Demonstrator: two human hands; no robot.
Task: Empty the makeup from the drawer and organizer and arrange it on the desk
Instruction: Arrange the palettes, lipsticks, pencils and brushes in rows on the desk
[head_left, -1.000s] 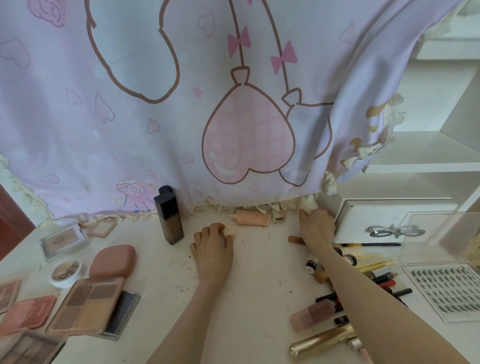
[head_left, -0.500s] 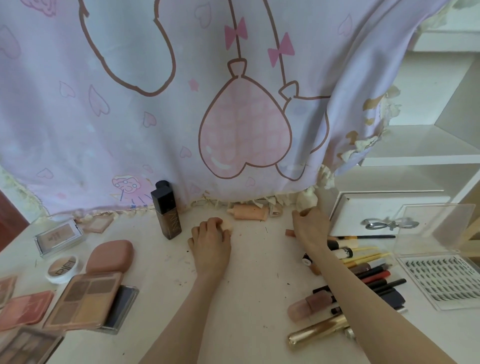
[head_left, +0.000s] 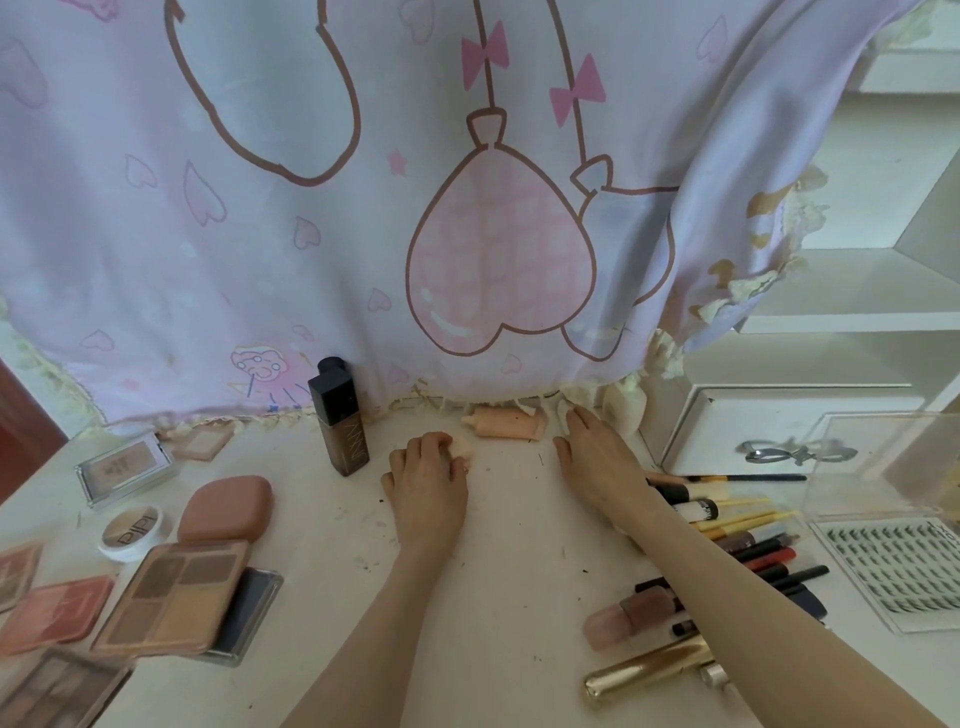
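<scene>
Left hand (head_left: 427, 480) curls its fingers over a small pale sponge (head_left: 461, 448), pinning it to the tabletop (head_left: 509, 582); right hand (head_left: 597, 457), fingers straight, reaches toward the far peach tube (head_left: 506, 422), likely to line it up.

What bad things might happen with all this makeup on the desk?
The tall dark bottle stands upright close to the left hand; a bump might tip it over. The right forearm lies across the pile of pencils and brushes, so moving it may roll some away. The gold tube lies near the desk's front edge and might roll off.
</scene>
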